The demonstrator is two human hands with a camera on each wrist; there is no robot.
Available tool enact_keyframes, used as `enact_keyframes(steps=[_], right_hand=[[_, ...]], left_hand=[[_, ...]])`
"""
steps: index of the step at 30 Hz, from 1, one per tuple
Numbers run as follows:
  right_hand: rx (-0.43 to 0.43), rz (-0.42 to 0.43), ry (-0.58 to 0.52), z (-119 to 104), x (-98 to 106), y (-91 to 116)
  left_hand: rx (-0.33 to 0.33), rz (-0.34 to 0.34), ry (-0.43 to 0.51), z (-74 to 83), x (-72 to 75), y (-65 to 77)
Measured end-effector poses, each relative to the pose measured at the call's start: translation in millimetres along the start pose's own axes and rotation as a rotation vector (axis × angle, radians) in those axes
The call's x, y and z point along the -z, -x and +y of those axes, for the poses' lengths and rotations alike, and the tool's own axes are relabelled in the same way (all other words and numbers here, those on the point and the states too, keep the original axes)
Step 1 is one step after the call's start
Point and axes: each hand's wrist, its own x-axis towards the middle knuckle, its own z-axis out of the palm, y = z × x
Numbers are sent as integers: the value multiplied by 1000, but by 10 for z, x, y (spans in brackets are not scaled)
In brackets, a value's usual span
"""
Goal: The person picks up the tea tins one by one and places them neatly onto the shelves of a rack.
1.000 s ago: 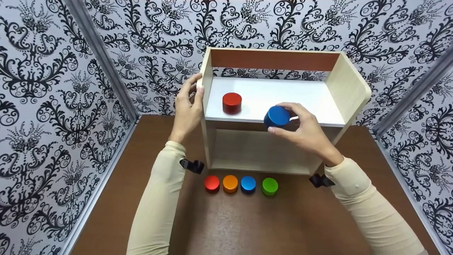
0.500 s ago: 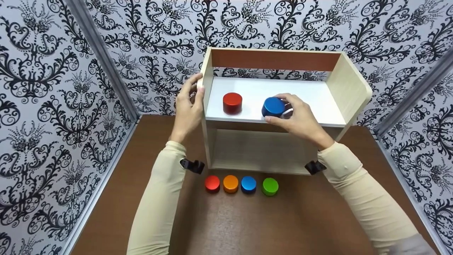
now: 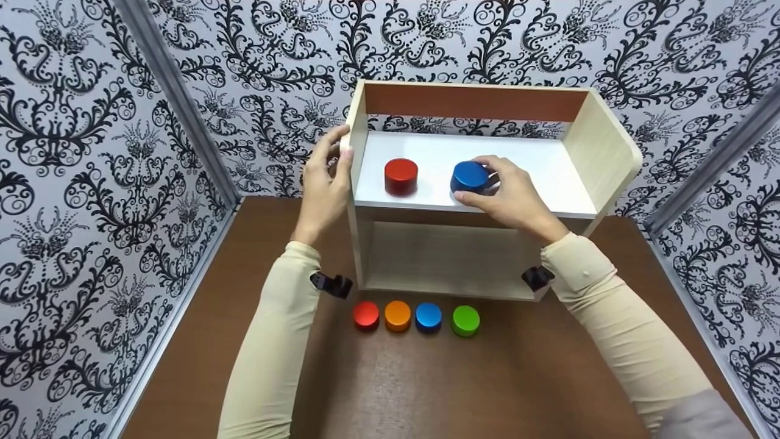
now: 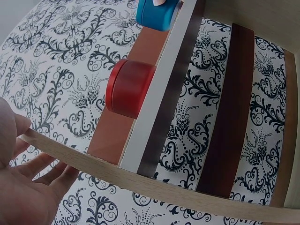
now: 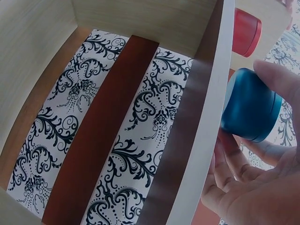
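Note:
My right hand (image 3: 515, 198) holds a blue round canister (image 3: 469, 175) between thumb and fingers, at the front part of the white upper shelf (image 3: 518, 152). In the right wrist view the blue canister's base meets the shelf's front edge, or nearly so. To its left a red canister (image 3: 400, 177) stands upright on the same shelf. My left hand (image 3: 324, 183) grips the front edge of the left side panel (image 3: 358, 122) of the wooden shelf unit, thumb in front; in the left wrist view its fingers (image 4: 51, 173) reach behind that panel.
On the brown table (image 3: 414, 378), before the unit, several smaller canisters stand in a row: red (image 3: 365, 315), orange (image 3: 397, 315), blue (image 3: 428, 316) and green (image 3: 465, 320). The lower compartment (image 3: 445, 259) opens forward. Patterned walls enclose the back and sides.
My right hand has carried the blue canister up and slightly back, from in front of the shelf edge to over the white shelf. My left hand has stayed on the side panel.

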Motion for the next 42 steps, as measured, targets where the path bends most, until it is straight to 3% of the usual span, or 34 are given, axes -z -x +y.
enact_keyframes(steps=[6,34,42], right_hand=[[34,7,24,37,-10,-34],[30,2,81,38,-48,-84],[21,0,53,30,-27,-65]], left_hand=[[-10,0,12,10,-7,-6],[-5,4,-9,17,3,6],[-2,-1,-22,20,7,4]])
